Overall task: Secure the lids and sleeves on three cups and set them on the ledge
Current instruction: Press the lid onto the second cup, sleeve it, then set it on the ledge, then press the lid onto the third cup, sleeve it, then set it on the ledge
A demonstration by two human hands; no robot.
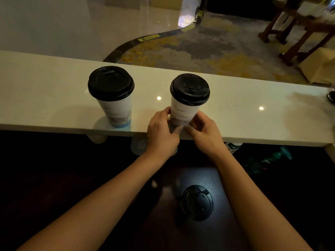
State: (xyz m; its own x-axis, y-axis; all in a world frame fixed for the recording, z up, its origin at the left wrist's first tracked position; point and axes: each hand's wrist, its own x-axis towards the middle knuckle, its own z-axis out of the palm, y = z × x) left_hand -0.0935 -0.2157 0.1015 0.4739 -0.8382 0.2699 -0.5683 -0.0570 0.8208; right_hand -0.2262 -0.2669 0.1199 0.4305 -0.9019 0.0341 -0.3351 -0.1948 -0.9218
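Two white paper cups with black lids stand upright on the pale ledge (54,98). The left cup (113,98) stands alone, untouched. The right cup (186,104) is near the ledge's front edge. My left hand (161,131) wraps its lower left side and my right hand (203,131) its lower right side, fingers meeting at its base. A third black-lidded cup (197,201) sits below on the dark counter, between my forearms. No sleeve is clearly visible on any cup.
Beyond the ledge lie a glossy floor and a patterned carpet, with wooden chair legs (290,33) at the far right. A green-labelled bottle (233,146) and a dark green object (268,160) sit under the ledge on the right. A dark item (331,96) rests at the ledge's right end.
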